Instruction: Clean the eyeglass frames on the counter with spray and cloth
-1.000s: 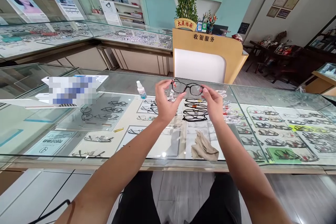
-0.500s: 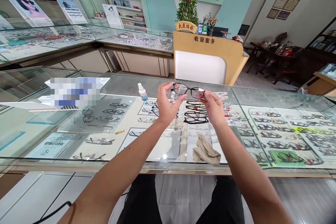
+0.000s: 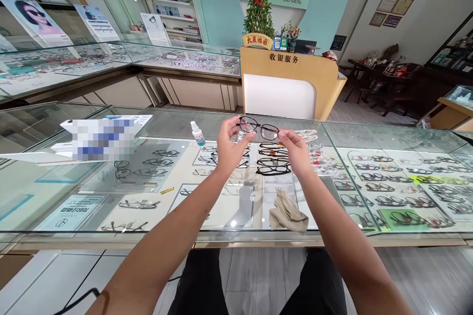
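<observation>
Between my two hands I hold up a pair of dark-framed eyeglasses (image 3: 259,128) above the glass counter, slightly tilted down to the right. My left hand (image 3: 232,143) pinches its left end, with the thumb near the left lens. At the other end, my right hand (image 3: 294,150) grips the frame's right side between thumb and fingers. A crumpled beige cloth (image 3: 288,211) lies on the counter below my right forearm. Beyond my left hand stands a small white spray bottle (image 3: 197,134) with a blue label. Several black eyeglass frames (image 3: 273,162) sit in rows below the held pair.
The glass display counter (image 3: 221,237) spans the width before me, with many eyeglasses inside. An open white leaflet (image 3: 62,150), partly blurred, rests on its left. A yellow slim item (image 3: 167,190) lies left of centre. Behind stands a wooden cashier desk (image 3: 328,83) with a plant (image 3: 258,15).
Both hands and the eyeglasses have shifted slightly left in view, and the glasses tilt a little more. The whole scene has also shifted slightly with my head. My grip stays on both ends.
</observation>
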{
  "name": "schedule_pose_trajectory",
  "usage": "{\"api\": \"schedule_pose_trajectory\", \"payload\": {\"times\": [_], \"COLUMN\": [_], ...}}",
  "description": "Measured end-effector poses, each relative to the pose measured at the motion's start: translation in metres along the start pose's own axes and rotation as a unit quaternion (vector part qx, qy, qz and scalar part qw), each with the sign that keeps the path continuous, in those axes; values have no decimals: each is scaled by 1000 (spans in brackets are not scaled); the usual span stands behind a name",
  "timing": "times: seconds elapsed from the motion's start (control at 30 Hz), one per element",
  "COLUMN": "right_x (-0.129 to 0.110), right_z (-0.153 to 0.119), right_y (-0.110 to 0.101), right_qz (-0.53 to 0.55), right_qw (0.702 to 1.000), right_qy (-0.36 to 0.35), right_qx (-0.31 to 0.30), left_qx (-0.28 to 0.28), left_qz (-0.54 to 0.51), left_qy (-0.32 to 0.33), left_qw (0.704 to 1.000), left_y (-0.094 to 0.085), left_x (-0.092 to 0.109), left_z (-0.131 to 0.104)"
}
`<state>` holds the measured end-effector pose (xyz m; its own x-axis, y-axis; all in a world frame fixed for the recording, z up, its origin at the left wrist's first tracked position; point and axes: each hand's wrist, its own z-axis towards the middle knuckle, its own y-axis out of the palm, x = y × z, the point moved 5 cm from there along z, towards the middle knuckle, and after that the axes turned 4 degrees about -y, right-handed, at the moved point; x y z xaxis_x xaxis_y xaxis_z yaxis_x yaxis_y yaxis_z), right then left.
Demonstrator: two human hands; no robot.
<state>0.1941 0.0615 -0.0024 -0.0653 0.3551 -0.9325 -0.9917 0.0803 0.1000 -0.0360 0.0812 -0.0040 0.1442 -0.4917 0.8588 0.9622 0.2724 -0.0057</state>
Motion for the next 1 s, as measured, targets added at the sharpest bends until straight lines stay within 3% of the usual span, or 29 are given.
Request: {"api": "schedule_pose_trajectory", "payload": {"times": [0.43, 0.57, 0.73, 1.0], "right_x": [9, -2, -9, 2], "right_z": [3, 4, 3, 2], "right_y": [-5, -7, -1, 3], "right_qz": [-9, -49, -46, 8], "right_qw": [995, 997, 996, 982], "right_qy": [95, 61, 38, 104], "right_qx": [1, -1, -68, -158], "left_qx": [-53, -84, -147, -227], "left_qz": [-51, -35, -35, -55], "left_qy": [-5, -18, -22, -57], "left_qw": [997, 996, 988, 971], "left_y": [7, 11, 17, 22], "left_x": [9, 10, 12, 9], "left_z": [0, -4, -10, -8]}}
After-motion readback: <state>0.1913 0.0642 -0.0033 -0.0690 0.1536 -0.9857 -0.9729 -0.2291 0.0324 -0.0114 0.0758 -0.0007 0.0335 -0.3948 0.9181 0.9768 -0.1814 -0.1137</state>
